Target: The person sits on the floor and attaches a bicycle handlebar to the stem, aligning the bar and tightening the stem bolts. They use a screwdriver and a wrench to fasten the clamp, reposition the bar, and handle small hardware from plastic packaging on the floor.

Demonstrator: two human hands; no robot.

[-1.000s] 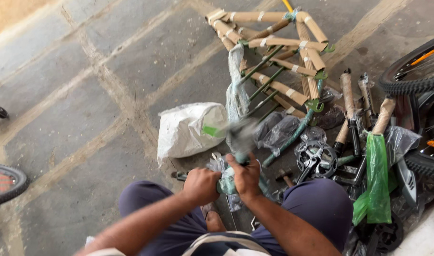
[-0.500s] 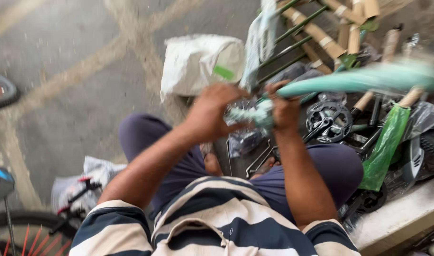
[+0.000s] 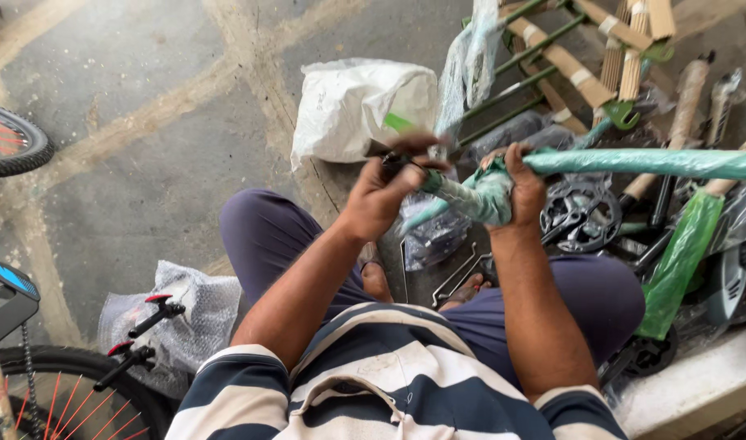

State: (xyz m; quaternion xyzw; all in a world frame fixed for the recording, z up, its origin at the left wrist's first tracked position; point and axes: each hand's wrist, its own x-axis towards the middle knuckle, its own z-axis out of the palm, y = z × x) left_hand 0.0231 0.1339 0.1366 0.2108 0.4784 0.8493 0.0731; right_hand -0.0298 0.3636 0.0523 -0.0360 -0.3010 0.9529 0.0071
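Two hands on a wrapped bike tube

Right hand (image 3: pixel 521 189) fingers clamped on green tube (image 3: pixel 633 162) (soft foam wrap); left hand (image 3: pixel 387 192) fingers pinch a small dark tool (image 3: pixel 391 156).

A long teal metal bicycle tube sheathed in clear plastic wrap (image 3: pixel 633 163) lies nearly level above the lap, its near end swaddled in bunched wrapping, its far end leaving the picture's right edge.

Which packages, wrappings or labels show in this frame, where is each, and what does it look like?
White sack: on the floor ahead of the knees, lumpy, with a small green label.
Bubble wrap: floor at lower left, clear, crumpled, brake levers on it.
Teal wrap: around the tube gripped by the right hand; the left hand works at its end.
Green bag: at right, long, shiny.
Cardboard-wrapped frame: top right, brown strips.
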